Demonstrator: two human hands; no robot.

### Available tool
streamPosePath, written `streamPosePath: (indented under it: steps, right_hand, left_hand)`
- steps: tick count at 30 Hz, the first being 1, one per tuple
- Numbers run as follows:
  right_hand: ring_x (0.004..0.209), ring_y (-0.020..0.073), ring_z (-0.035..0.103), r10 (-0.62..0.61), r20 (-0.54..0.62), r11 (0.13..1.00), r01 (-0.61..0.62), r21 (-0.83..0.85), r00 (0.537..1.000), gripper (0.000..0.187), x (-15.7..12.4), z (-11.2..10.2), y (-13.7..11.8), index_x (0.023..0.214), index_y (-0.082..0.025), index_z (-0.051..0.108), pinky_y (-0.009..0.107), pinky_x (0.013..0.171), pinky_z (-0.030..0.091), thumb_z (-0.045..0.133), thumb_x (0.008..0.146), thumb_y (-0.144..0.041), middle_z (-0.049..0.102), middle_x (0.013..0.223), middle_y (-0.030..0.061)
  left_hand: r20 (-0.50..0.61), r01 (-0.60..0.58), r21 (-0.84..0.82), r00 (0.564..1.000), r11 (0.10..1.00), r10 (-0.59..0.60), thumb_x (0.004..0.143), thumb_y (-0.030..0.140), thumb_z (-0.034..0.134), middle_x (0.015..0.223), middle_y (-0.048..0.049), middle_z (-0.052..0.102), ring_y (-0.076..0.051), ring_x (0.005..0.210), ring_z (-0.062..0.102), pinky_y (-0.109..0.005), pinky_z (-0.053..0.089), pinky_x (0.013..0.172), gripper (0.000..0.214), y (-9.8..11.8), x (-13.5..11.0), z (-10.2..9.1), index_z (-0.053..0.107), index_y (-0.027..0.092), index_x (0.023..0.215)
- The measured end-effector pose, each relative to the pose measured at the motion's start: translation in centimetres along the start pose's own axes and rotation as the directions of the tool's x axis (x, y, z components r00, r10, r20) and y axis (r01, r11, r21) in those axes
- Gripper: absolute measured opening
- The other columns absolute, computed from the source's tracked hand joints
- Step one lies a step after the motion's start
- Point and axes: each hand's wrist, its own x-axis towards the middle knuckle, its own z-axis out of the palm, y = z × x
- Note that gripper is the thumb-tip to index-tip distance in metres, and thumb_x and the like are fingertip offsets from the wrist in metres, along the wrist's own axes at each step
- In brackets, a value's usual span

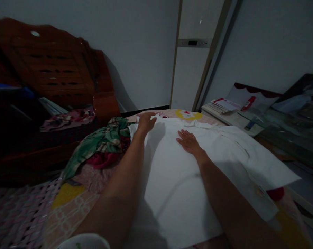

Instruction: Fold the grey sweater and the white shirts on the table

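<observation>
A white garment, which looks like a shirt, lies spread out in front of me. My left hand rests at its far left edge, thumb held apart from the fingers. Flat on the middle of the cloth lies my right hand, its fingers spread. Neither hand grips anything that I can see. Small folds show along the garment's far edge and on its right part, which reaches out toward the right. Under it is a patterned cover in pink and yellow.
Rumpled clothes, among them a green plaid cloth, are heaped left of the garment. A wooden bench stands at the left. On the right are a glass-topped stand and a stack of papers. A tall white cabinet-like unit stands behind.
</observation>
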Motion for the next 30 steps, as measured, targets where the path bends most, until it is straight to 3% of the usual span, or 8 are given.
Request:
streamPosePath:
  steps: [2,6,13,18,21,23,26,30]
  right_hand:
    - [0.147,0.0277,0.03,0.009,0.023,1.0,-0.009,0.001,1.0,0.056,0.1,-0.2,0.0,0.153,-0.022,0.037,0.047,0.119,0.024,0.033,0.102,-0.045,0.032,0.16,0.0113]
    - [0.148,0.027,0.029,0.019,0.029,0.999,-0.02,0.027,0.999,0.056,0.3,-0.1,0.0,0.153,-0.024,0.037,0.046,0.119,0.022,0.032,0.102,-0.046,0.032,0.16,0.0102]
    - [0.146,0.027,0.033,-0.002,-0.009,1.0,0.003,0.027,1.0,0.054,0.2,0.4,0.4,0.151,-0.023,0.041,0.046,0.118,0.024,0.034,0.101,-0.045,0.035,0.158,0.0099]
    - [0.145,0.0281,0.035,-0.014,-0.022,1.0,0.014,0.023,1.0,0.053,0.3,0.4,0.5,0.15,-0.025,0.043,0.047,0.117,0.026,0.036,0.101,-0.044,0.038,0.157,0.0098]
    - [0.144,0.0284,0.037,-0.015,-0.042,1.0,0.015,0.006,0.999,0.052,0.3,0.7,0.6,0.149,-0.025,0.045,0.047,0.117,0.028,0.038,0.101,-0.043,0.04,0.156,0.0095]
    - [0.144,0.0277,0.037,-0.014,-0.059,1.0,0.014,-0.011,0.998,0.051,0.4,1.0,0.7,0.148,-0.025,0.046,0.045,0.117,0.029,0.039,0.101,-0.044,0.04,0.156,0.0086]
    - [0.144,0.0273,0.037,-0.016,-0.068,1.0,0.014,-0.021,0.998,0.051,0.4,1.2,0.7,0.148,-0.025,0.045,0.046,0.117,0.029,0.039,0.101,-0.044,0.041,0.156,0.0086]
    - [0.142,0.0283,0.039,-0.03,-0.085,1.0,0.029,-0.01,0.996,0.051,0.4,1.5,0.8,0.147,-0.024,0.047,0.048,0.116,0.03,0.038,0.101,-0.043,0.042,0.155,0.0095]
  left_hand:
    - [-0.083,0.125,0.058,0.989,0.991,-0.12,0.094,0.03,0.048,0.129,-0.0115,0.065,-0.025,0.123,0.058,-0.037,0.043,0.107,0.041,-1.7,0.0,-2.8,0.063,0.015,0.128]
    - [-0.047,0.328,0.21,0.944,0.921,-0.326,0.083,0.03,0.059,0.117,-0.0122,0.071,-0.03,0.113,0.064,-0.037,0.05,0.097,0.035,-5.2,-2.2,-6.3,0.072,0.016,0.113]
    - [0.013,0.325,0.265,0.94,0.908,-0.34,0.08,0.055,0.061,0.109,-0.0086,0.073,-0.03,0.105,0.066,-0.037,0.054,0.086,0.04,-6.7,-5.5,-3.9,0.074,0.024,0.103]
    - [-0.058,0.379,0.213,0.925,0.901,-0.376,0.082,0.036,0.061,0.113,-0.0112,0.071,-0.03,0.108,0.064,-0.038,0.052,0.09,0.033,-6.6,-5.1,-3.7,0.071,0.022,0.111]
    - [-0.205,0.493,0.149,0.864,0.857,-0.46,0.084,0.026,0.055,0.115,-0.0135,0.069,-0.03,0.108,0.064,-0.04,0.052,0.089,0.034,-6.9,-5.4,-4.3,0.068,0.02,0.115]
    - [-0.224,0.53,0.13,0.839,0.838,-0.496,0.082,0.021,0.056,0.113,-0.0139,0.069,-0.031,0.107,0.064,-0.041,0.052,0.088,0.034,-7.1,-5.6,-4.4,0.067,0.019,0.113]
    - [-0.222,0.474,0.137,0.871,0.87,-0.439,0.078,0.016,0.057,0.111,-0.014,0.068,-0.031,0.107,0.063,-0.041,0.05,0.089,0.032,-7.1,-5.6,-4.3,0.069,0.019,0.108]
    - [-0.308,0.215,0.113,0.936,0.97,-0.172,0.081,0.012,0.053,0.119,-0.0137,0.065,-0.027,0.115,0.059,-0.037,0.045,0.099,0.034,-5.8,-4.7,-4.0,0.068,0.016,0.111]
